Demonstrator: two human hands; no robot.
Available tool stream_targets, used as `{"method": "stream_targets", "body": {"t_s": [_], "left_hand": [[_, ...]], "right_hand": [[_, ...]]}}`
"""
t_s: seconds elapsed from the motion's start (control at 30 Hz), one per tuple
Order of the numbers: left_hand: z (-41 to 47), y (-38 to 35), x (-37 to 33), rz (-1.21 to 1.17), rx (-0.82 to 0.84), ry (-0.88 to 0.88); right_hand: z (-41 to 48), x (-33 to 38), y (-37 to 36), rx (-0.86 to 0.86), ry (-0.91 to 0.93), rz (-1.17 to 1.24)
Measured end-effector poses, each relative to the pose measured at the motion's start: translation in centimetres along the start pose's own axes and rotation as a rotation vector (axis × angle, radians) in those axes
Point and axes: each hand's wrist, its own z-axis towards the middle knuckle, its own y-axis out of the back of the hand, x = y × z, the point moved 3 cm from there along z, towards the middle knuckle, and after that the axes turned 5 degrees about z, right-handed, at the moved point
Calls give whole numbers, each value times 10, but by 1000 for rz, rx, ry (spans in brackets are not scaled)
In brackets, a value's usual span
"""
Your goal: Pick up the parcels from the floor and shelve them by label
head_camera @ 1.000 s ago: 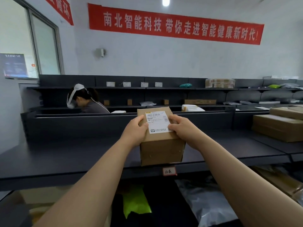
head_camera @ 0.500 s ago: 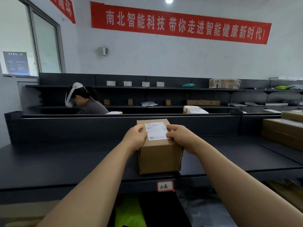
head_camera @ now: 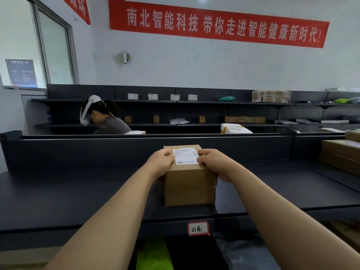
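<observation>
I see both hands, left hand (head_camera: pixel 162 162) and right hand (head_camera: pixel 214 162), grasping the cardboard box (head_camera: pixel 190 184), which sits upright on the dark shelf (head_camera: pixel 78 191) just above the handwritten tag (head_camera: pixel 198 228).

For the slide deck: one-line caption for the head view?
Both hands set a labelled cardboard box on the dark shelf.

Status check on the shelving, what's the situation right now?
Left hand and right hand both gripping the box. Box resting on the dark shelf, above the shelf tag. Nothing in the way.
</observation>
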Motion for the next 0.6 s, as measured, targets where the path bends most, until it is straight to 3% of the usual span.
{"method": "stream_targets", "body": {"t_s": [0.33, 0.6], "left_hand": [[9, -1, 7, 54, -7, -3], [7, 13, 1, 104, -296, -2]], "right_hand": [[4, -3, 0, -21, 8, 7], [-10, 0, 20, -158, 53, -88]]}}
